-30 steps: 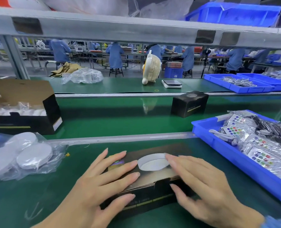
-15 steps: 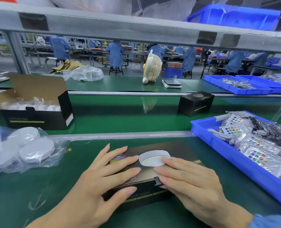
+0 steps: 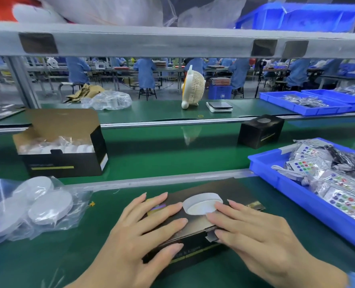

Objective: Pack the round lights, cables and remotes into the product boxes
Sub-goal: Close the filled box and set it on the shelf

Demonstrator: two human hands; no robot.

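While I press this product box [image 3: 195, 235] flat on the green bench [image 3: 47, 256], I must keep it from sliding. It is the biggest thing under me and it lies near the front edge, a little turned, with its far end toward the metal rail [image 3: 151, 179].

My left hand [image 3: 139, 231] lies on the left part of the lid, fingers straight and spread, and the lowest finger reaches down over the front wall. My right hand [image 3: 253, 233] lies on the right part, fingers also straight and together; it holds nothing, it only pushes. The white disc [image 3: 202, 203] on the lid looks like a printed picture of a round light, though I cannot tell this for sure; my right fingertips touch its near edge.

The small thing that matters is the grey tab [image 3: 211, 238] at the front seam, just beside my right fingers. I judge the lid is not fully closed there. To do it well I should hold the box steady with the left palm, then push the tab straight into its slot with one fingertip, not from the side, because thin card bends easily.

More round lights [image 3: 45, 204] wait in a clear bag at my left, and remotes [image 3: 303, 165] and cables [image 3: 284, 171] in the blue tray [image 3: 276, 183] at my right.
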